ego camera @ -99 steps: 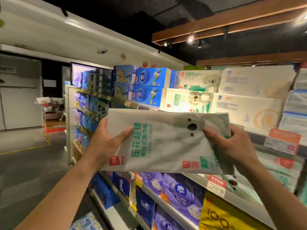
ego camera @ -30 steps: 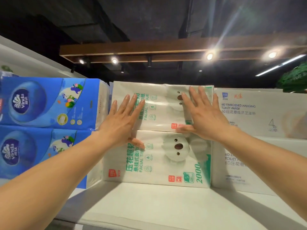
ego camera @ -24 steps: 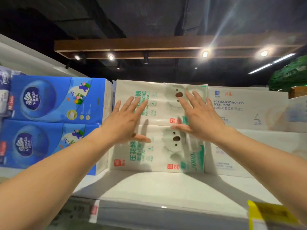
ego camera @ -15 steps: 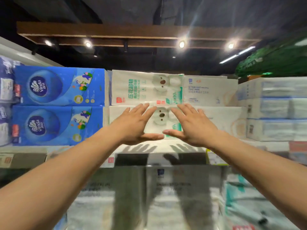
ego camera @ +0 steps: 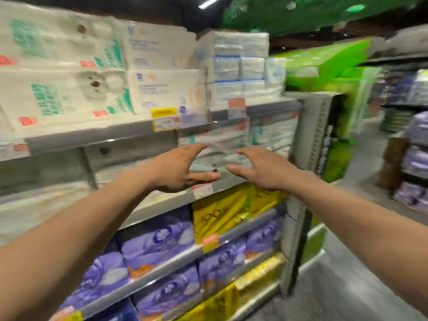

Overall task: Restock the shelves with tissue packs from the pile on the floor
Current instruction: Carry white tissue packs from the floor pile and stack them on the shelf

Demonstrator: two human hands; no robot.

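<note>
Two hands, both empty, fill my head view: left hand (ego camera: 178,169) and right hand (ego camera: 261,169) hover apart, fingers loosely spread and curved. The koala tissue packs (ego camera: 67,98) sit stacked above and left of the left hand. The floor pile is out of view; swinging down blind, I could clip the shelf edge (ego camera: 165,203) beneath them.

Two white tissue packs (ego camera: 62,98), green lettering, bear face, stacked flat on the top shelf (ego camera: 92,136), up and left of my left hand (ego camera: 173,169).
</note>
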